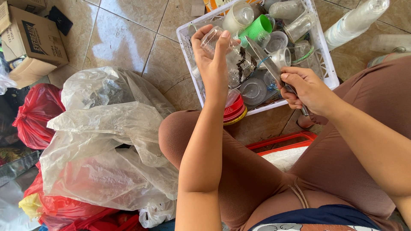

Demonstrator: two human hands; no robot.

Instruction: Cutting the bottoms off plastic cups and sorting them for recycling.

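My left hand (212, 60) holds a clear plastic cup (214, 39) over the white crate (191, 64), fingers wrapped around its rim. My right hand (306, 89) grips a knife (267, 60) by the handle, with the blade pointing up and left toward the cup. The crate on the tiled floor is packed with several clear plastic cups, a green ribbed cup (257, 29) and lids. Stacked red and yellow lids (234, 112) lie by the crate's near edge, just above my knee.
A big clear plastic bag (107, 141) bulges at the left, over red bags (36, 113). A cardboard box (32, 42) stands at the far left. A stack of clear cups (355, 19) lies to the right of the crate. A red tray edge (282, 143) shows between my legs.
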